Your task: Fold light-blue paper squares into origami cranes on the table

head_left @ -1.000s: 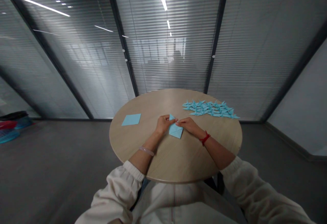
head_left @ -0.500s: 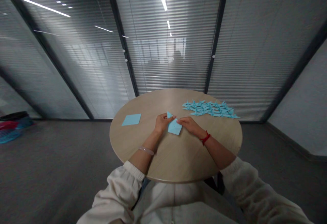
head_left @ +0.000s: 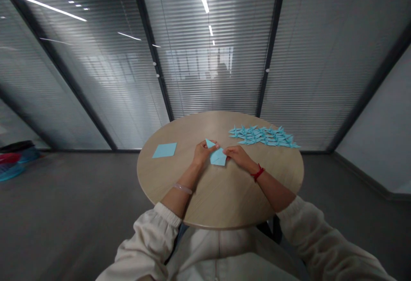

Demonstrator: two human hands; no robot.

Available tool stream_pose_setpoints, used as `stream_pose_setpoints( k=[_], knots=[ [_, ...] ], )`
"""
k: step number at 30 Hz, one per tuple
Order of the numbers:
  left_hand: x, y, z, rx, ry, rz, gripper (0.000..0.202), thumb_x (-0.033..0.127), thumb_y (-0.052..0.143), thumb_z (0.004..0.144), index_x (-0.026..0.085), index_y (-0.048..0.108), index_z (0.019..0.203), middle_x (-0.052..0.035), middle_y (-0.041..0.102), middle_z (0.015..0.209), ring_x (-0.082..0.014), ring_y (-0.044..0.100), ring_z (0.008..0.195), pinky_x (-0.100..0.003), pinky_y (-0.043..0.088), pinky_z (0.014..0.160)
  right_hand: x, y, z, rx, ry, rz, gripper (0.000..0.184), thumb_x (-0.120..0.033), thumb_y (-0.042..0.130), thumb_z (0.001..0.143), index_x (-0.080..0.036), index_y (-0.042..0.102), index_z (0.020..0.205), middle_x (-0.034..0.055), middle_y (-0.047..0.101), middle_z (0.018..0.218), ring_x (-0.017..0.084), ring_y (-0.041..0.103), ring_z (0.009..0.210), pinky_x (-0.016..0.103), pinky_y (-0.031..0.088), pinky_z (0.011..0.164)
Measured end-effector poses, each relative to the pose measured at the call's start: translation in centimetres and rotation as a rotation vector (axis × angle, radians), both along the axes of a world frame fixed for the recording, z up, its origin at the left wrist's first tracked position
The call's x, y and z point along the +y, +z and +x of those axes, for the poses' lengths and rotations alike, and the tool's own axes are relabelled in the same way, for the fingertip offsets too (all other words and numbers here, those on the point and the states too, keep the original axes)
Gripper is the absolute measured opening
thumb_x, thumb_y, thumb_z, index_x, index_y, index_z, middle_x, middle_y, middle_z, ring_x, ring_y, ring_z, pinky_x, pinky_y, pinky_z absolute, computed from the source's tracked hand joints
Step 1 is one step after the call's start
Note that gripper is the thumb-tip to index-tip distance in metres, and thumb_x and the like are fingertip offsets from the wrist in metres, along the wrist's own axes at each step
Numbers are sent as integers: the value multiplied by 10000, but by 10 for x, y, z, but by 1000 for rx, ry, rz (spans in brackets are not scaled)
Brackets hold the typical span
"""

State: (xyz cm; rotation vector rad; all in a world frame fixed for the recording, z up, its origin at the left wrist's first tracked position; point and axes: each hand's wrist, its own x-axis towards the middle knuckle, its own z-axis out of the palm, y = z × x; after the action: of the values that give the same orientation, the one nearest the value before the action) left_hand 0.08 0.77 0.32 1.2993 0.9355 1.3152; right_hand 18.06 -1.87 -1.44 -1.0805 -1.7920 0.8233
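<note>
A partly folded piece of light blue paper (head_left: pixel 218 157) is held over the middle of the table between both hands. My left hand (head_left: pixel 203 152) is closed on its left side, thumb lying across the front and fingers behind. On the right edge, my right hand (head_left: pixel 236 154) pinches the paper between thumb and fingers. One pointed corner sticks up above the left thumb. Part of the paper is hidden behind the fingers.
The round wooden table (head_left: pixel 221 204) stands before a glass wall with blinds (head_left: pixel 215 88). A flat blue paper sheet (head_left: pixel 164 150) lies at the left. Several folded blue paper cranes (head_left: pixel 263 135) are grouped at the back right. Bagged bins (head_left: pixel 14 159) stand far left.
The folded paper has turned slightly, its top corner tipping left and its lower edge rising a little. Both hands keep their hold on it.
</note>
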Motion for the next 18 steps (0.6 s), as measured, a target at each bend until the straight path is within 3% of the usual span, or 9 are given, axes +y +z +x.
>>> stream_pose_setpoints(
  k=[6,14,18],
  knots=[
    [-5,3,1,-11,56,3,432,339,881,436,121,674,747,-40,671,656,-130,584,549,-256,470,553,-2,2,-4,25,12,-23,435,-544,541,808,-151,661,663,37,658,607,171,587,589,262,431,590],
    [-12,12,-2,-28,22,30,375,427,819,563,104,688,702,-104,703,700,-163,619,589,-274,472,572,-1,1,-2,11,22,-1,444,-537,526,820,-140,678,691,41,665,621,166,588,600,257,421,603],
    [-10,11,-3,-64,23,44,388,441,823,557,103,669,672,-110,704,698,-147,603,556,-266,461,553,1,0,-2,7,27,8,458,-550,525,814,-138,680,686,40,665,618,168,591,596,260,425,604]
  ],
)
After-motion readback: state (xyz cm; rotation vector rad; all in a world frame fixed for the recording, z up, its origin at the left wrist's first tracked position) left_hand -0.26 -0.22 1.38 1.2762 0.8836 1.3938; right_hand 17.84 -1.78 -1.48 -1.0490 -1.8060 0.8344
